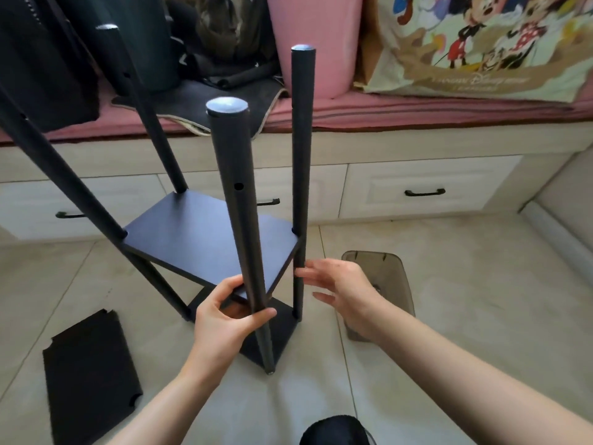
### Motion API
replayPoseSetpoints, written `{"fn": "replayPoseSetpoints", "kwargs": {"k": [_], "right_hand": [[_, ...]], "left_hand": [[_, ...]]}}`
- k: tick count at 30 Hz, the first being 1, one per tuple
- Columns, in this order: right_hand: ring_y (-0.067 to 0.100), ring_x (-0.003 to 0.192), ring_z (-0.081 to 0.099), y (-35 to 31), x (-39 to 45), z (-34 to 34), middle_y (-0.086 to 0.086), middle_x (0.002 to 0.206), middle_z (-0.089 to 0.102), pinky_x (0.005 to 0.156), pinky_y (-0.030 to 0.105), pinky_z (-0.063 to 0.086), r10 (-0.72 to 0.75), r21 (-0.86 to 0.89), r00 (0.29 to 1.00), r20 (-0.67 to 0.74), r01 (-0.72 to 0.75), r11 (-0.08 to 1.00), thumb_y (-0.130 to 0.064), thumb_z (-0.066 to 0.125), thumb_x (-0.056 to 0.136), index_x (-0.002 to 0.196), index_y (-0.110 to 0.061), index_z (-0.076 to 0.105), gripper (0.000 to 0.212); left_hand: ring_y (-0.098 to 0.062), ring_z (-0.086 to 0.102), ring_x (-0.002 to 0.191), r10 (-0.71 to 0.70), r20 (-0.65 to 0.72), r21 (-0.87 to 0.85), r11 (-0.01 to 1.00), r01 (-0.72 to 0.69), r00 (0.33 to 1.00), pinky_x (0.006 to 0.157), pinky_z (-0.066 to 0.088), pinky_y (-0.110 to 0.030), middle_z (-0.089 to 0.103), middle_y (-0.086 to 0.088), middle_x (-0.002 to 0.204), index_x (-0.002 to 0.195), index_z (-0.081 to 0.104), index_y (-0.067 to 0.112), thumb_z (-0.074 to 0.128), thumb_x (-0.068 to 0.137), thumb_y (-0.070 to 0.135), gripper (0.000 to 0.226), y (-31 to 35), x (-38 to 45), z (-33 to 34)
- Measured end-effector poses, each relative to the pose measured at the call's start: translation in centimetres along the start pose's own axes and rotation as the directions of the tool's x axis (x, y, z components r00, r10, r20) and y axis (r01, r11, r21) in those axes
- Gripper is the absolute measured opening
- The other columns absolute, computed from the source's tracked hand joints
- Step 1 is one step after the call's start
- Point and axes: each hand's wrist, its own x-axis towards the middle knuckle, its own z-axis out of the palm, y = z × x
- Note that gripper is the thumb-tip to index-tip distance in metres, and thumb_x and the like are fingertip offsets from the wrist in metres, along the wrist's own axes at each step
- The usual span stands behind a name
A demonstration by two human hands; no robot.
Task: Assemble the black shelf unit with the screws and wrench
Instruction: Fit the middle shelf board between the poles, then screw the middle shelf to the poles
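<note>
Shelf unit [205, 239] stands partly built on the tiled floor, in front of a drawer bench: four black poles rising from a bottom board, one middle board fitted part-way up. Everything below is placed relative to that middle board [192, 232].

Left hand [224, 319] grips the nearest pole [239, 220] just below the board's front corner, thumb and fingers curled round it. This pole leans away from the others; its foot sits at the bottom board's near corner. Right hand [340, 287] is at the board's right corner, fingers straight and spread, tips touching or almost touching the right pole [301, 162]; it holds nothing.

Spare black board [91, 377] lies on the floor, well left of and below the middle board. Translucent plastic bin [382, 284] sits on the floor to its right, behind the right hand. No screws or wrench can be made out.

Risks, as judged:
- Nearest pole looks unfixed at the middle board; if the left hand lets go, it may tip outward and lever the lower joint.
- An open screw hole [238, 186] shows above the board; forcing the pole in with holes misaligned could cross-thread a screw.
- Pushing the right pole sideways with an open hand could rack the frame, since the far poles already splay.
- Frame is top-light and could topple toward the bench.
</note>
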Motion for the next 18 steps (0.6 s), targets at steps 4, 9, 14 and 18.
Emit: {"fn": "replayPoseSetpoints", "kwargs": {"k": [4,9,14,18], "right_hand": [[0.015,0.098,0.068,2.8,2.0,-7.3,0.002,0.096,0.077,0.077,0.026,0.050,-0.018,-0.284,0.995,-0.099,-0.011,0.959,-0.021,0.054,0.100,0.103,-0.015,0.068,0.016],[0.024,0.117,0.061,9.7,4.3,-12.5,0.005,0.124,0.067,0.094,0.030,0.046,0.111,-0.838,0.993,-0.033,-0.089,0.539,-0.034,0.051,0.101,0.121,-0.013,0.067,0.033],[0.021,0.121,0.058,13.5,5.3,-12.0,0.003,0.132,0.063,0.099,0.031,0.046,0.111,-0.901,0.993,0.035,-0.017,0.434,-0.043,0.057,0.096,0.134,-0.017,0.059,0.046],[0.022,0.127,0.055,14.3,5.9,-11.0,-0.001,0.137,0.061,0.102,0.035,0.046,0.083,-0.936,0.989,0.119,0.083,0.343,-0.038,0.053,0.099,0.134,-0.023,0.059,0.039]], "left_hand": [[-0.018,0.073,0.093,0.013,-0.007,0.003,1.000,-0.013,1.000,0.076,0.058,-0.019,0.075,0.002,0.100,0.101,0.075,0.036,0.092,0.053,0.022,0.053,0.2,0.1,0.4],[-0.021,0.074,0.090,0.021,-0.036,-0.006,1.000,-0.021,0.999,0.079,0.059,-0.022,0.075,0.000,0.100,0.101,0.075,0.031,0.091,0.049,0.026,0.055,0.5,0.4,1.2],[-0.024,0.077,0.089,0.010,-0.019,-0.017,1.000,-0.010,1.000,0.079,0.059,-0.022,0.076,-0.001,0.099,0.108,0.072,0.027,0.090,0.053,0.021,0.058,0.7,0.6,1.9],[-0.022,0.077,0.089,0.014,-0.029,-0.009,1.000,-0.014,0.999,0.077,0.058,-0.020,0.076,0.002,0.099,0.105,0.073,0.032,0.090,0.053,0.024,0.056,0.9,0.5,2.2]]}}
